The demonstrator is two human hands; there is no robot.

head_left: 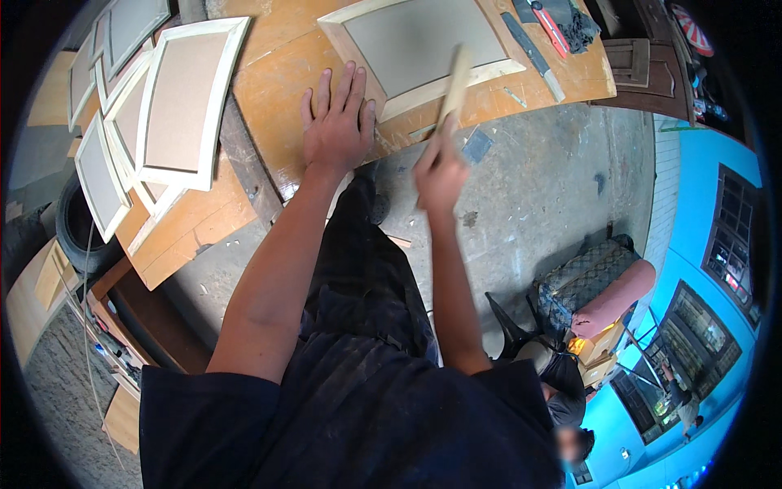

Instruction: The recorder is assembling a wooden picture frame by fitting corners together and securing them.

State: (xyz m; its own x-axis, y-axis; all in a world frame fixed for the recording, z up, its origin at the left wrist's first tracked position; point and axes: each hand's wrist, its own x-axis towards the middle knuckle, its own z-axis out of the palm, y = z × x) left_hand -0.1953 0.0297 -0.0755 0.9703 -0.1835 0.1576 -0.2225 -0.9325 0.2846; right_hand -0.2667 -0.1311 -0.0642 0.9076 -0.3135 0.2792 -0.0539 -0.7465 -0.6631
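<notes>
A pale wooden frame [407, 99] with a grey panel lies on the orange-brown worktable [269, 77]. My left hand [338, 130] is flat with fingers spread, some fingertips against the frame's left edge. My right hand [441, 171] grips a flat, pale wooden strip [458, 77], whose far end overlaps the frame's near right part. Motion blurs both hand and strip, and I cannot tell whether the strip touches the frame. Right of the frame lie a dark flat blade [528, 45] with a pale handle and a red utility knife [550, 28].
Several panelled frames [191, 98] overlap at the left, near a black tyre [77, 220]. Dark cloth [580, 33] sits by the knife. Behind on the right are a pink roll [615, 297], a patterned bundle [582, 273] and another person [566, 391]. Scraps dot the concrete floor [562, 171].
</notes>
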